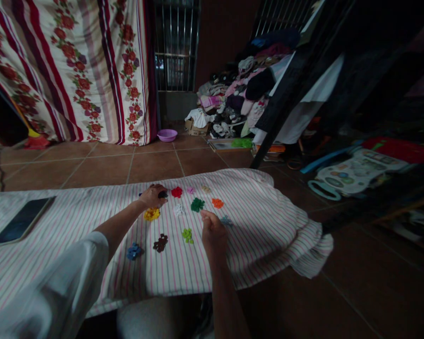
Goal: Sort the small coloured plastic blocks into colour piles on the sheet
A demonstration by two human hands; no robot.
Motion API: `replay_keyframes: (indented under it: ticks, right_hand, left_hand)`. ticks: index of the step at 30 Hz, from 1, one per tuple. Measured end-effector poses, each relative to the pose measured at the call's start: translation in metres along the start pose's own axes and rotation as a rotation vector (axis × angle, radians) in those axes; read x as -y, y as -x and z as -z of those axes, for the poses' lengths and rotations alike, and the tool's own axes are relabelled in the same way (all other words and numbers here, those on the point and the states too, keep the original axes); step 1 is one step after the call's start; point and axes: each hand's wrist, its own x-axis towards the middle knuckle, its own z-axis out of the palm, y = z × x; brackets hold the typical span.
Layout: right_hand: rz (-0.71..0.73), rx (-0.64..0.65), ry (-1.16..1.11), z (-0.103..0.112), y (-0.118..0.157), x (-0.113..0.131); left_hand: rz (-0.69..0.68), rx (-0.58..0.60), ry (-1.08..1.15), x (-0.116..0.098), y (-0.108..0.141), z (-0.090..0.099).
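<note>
My left hand [153,196] reaches over a small heap of black pieces [163,194], its fingers bent and apart above them. Dark blue pieces peek out behind that hand, and a yellow heap [151,214] lies just below it. Closed with thumb and fingers pressed together, my right hand [214,231] is beside the dark green heap [197,204]; whatever it holds is hidden. Around the hands lie small heaps: red [176,192], pink [191,190], beige [205,189], orange [217,203], white [179,210], light green [187,236], brown [160,243], blue [134,251] and grey-blue [226,220].
A striped cloth [261,235] covers the work surface, with a phone [23,221] at its left. Beyond are a floral curtain [74,70], a purple basin [167,135], piled clothes [240,89], a dark slanted post [279,113] and a toy panel [360,169] on the right.
</note>
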Motion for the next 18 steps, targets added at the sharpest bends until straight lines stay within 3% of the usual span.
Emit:
replay_keyframes:
  ticks: [10,18]
  right_hand:
    - [-0.048,0.033,0.003,0.004,-0.001,0.001]
    - [-0.018,-0.017,-0.033,0.006,0.000,-0.001]
  left_hand:
    - [0.080,-0.063,0.054,-0.007,0.007,0.015]
    - [0.086,-0.091,0.029,-0.034,0.009,0.016]
